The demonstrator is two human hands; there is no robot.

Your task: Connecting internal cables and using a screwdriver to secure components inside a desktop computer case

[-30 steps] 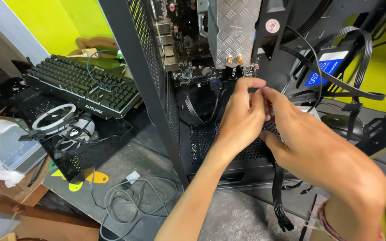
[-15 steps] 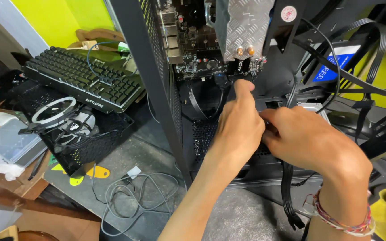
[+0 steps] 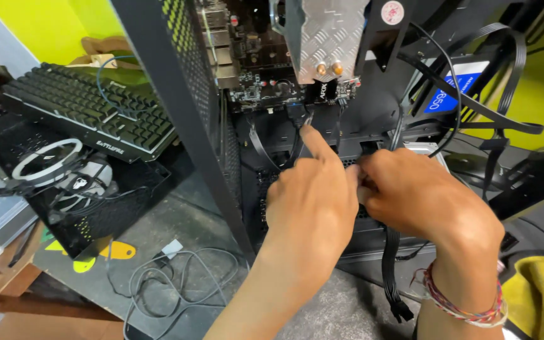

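An open black computer case (image 3: 177, 107) stands before me with its motherboard (image 3: 253, 63) exposed and a ribbed metal plate (image 3: 328, 31) on it. My left hand (image 3: 313, 195) reaches into the case, index finger stretched up toward black cables (image 3: 297, 119) under the board's lower edge. My right hand (image 3: 420, 195) sits beside it, fingers pinched together on a small black cable or plug that the hands mostly hide. A flat black cable (image 3: 390, 271) hangs down below my right hand. A woven bracelet is on my right wrist.
A black keyboard (image 3: 89, 110) lies at the left, with a white-ringed fan (image 3: 45, 160) on a black mesh panel below it. Thin grey wire (image 3: 171, 296) coils on the grey floor. Flat black cables (image 3: 473, 94) loop at the upper right near a blue-labelled drive (image 3: 451, 91).
Both hands have moved lower inside the case and closer together. My left index finger now points up at the board's edge, and the view has shifted nearer.
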